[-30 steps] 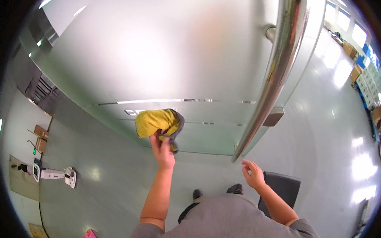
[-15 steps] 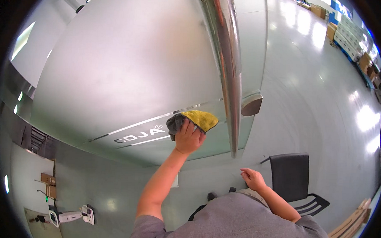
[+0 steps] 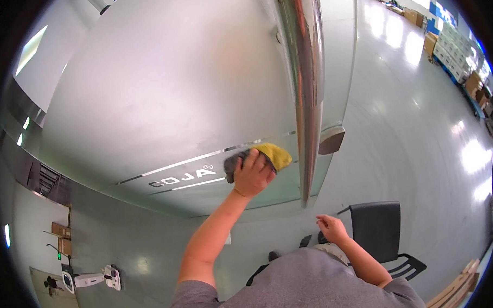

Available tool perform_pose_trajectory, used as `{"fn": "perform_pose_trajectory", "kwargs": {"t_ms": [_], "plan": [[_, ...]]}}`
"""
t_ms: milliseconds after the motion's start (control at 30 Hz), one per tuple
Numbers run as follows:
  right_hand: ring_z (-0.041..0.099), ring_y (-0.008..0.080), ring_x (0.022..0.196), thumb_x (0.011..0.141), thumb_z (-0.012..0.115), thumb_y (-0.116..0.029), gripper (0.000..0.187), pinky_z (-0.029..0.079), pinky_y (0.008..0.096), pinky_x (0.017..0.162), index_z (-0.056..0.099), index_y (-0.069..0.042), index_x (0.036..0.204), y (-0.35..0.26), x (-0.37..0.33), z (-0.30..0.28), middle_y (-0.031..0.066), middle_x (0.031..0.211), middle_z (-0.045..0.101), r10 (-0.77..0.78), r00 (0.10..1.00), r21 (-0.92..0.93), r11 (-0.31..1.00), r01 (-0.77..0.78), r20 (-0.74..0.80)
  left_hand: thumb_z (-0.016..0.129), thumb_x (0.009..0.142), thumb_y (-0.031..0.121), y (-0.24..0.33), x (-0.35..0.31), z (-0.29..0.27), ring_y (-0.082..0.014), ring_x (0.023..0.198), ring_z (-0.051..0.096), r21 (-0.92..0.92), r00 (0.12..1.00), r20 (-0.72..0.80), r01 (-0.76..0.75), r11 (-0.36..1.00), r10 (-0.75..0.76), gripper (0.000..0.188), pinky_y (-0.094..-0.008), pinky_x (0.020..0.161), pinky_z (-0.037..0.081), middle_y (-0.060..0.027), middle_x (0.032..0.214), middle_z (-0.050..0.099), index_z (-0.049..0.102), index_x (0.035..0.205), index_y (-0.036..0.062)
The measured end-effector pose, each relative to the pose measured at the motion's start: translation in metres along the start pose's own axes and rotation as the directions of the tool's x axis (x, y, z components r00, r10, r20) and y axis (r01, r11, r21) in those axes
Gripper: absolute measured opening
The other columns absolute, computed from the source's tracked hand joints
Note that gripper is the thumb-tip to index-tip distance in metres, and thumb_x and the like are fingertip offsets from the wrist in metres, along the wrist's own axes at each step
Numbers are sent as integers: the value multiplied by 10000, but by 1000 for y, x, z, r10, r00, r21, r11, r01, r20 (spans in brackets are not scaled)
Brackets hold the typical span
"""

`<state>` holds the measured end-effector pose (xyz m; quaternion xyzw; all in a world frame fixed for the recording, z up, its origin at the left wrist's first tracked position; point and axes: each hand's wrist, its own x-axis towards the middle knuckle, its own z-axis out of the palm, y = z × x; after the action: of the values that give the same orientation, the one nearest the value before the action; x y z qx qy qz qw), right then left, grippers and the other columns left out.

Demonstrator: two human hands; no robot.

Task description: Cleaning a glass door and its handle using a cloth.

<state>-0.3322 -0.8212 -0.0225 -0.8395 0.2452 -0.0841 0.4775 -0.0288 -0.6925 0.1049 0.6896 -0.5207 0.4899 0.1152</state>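
- Far left: your frosted, pale grey-green glass panel [image 3: 151, 91] fills the upper view; a row of white printed lettering [image 3: 184, 176] lies along its lower part, between two narrow bright stripes.
- Centre: your bare left hand [image 3: 251, 175] grasps a soft yellow-and-grey cloth [image 3: 279, 156], its fingers spread over the fabric. The cloth lies against the panel just right of the lettering, grey side leftward, yellow side rightward. The step in hand appears to be wiping this lower band of glass.
- Right of centre: a long, shiny metal bar handle [image 3: 310, 113] stands near the cloth, apart from it. In judgement, your next move calls for flat, even pressure across the striped band, with a turn of the wrist before the bar so that your knuckles clear it.
- Farther right: a brownish metal fitting [image 3: 332, 140] sits at the panel's edge, beyond the bar.
- Right, below the bar: your bare right hand [image 3: 333, 229] is released, fingers loosely curled, with nothing visible in them; it touches neither bar nor glass.
- Beside it: a black chair [image 3: 375, 229] stands on the grey floor.
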Motion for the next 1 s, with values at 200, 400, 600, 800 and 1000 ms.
{"fn": "perform_pose_trajectory", "kwargs": {"t_ms": [200,400,600,800,1000], "plan": [[644,300,821,874,570,-211,267,500,361,744,636,-32,1061,18,-3,1,150,898,675,30,995,-101,995,-19,100,600,780,359,21,-34,8,-189,1212,450,-145,953,235,-158,977,189,237,-443,914,394,14,1189,522,634,955,203],[643,258,741,856,598,-177,254,498,334,690,636,-30,1060,32,2,3,142,825,666,69,995,-84,994,-63,67,630,736,362,-3,66,-23,-350,1189,444,-70,999,-35,-1,998,-1,287,-599,858,355,-72,1146,520,620,937,158],[651,269,783,855,597,-177,256,504,339,716,638,-22,1056,38,1,14,150,860,673,106,991,-116,989,-96,81,570,795,322,13,25,4,-270,1252,412,-135,979,141,-126,983,145,351,-464,926,422,-35,1245,513,608,1118,190],[662,285,816,862,588,-197,254,511,353,731,646,-33,1048,38,-20,4,155,882,679,166,985,-130,979,-159,43,440,878,156,38,-67,55,-256,1334,319,111,693,362,-696,710,623,458,-305,1053,366,-79,1387,419,463,1311,6],[650,178,737,861,604,-165,243,505,288,692,644,-10,1043,53,-50,-17,112,814,675,225,973,-234,945,-229,-45,395,890,71,67,-130,92,-265,1375,256,127,582,423,-797,591,695,498,-317,1139,233,-137,1462,313,348,1357,-94]]}}
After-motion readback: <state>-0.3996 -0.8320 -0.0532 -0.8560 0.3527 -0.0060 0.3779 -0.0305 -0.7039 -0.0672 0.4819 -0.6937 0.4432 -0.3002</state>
